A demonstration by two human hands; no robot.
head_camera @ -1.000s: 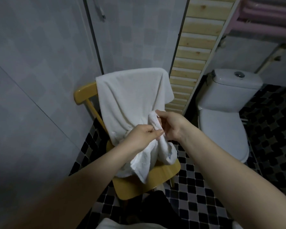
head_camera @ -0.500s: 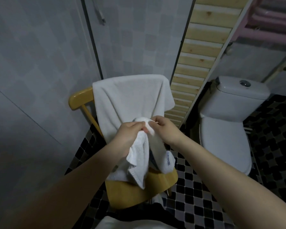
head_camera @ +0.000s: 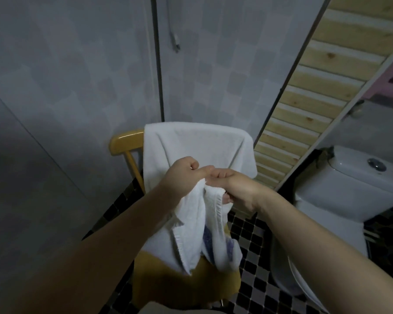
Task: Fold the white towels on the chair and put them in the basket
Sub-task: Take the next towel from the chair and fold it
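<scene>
- Plainly, the step in hand was the pick-up: a small towel (head_camera: 197, 227) hung bunched from both hands above the front of the chair (head_camera: 184, 284), not yet spread or folded.
- At the left, the left hand (head_camera: 182, 177) was clenched round the top of the towel, its thumb reaching across to touch the right hand.
- Just beside it, the right hand (head_camera: 234, 189) pinched the towel's other upper edge, fingers curled under the cloth.
- Below the hands the towel fell in loose folds, a hemmed edge showing and a blue patch near its lower end; that end hung close to the seat, though whether it touched could not be told.
- Behind the hands a larger towel (head_camera: 200, 150) lay draped over the chair's back, covering all but the back's left end.
- Next, by my judgement, the hands would need to part along the top edge to find the corners and open the cloth flat before any fold; gripped this close together, the towel would only stay bunched.
- No basket was in view, so where the folded towel must go could not be told.
- Around the chair were grey tiled walls (head_camera: 77, 87), a floor (head_camera: 252, 264) of black-and-grey checks, a wooden slatted panel (head_camera: 315, 91) leaning to the right, and at the far right a toilet (head_camera: 349, 191).
</scene>
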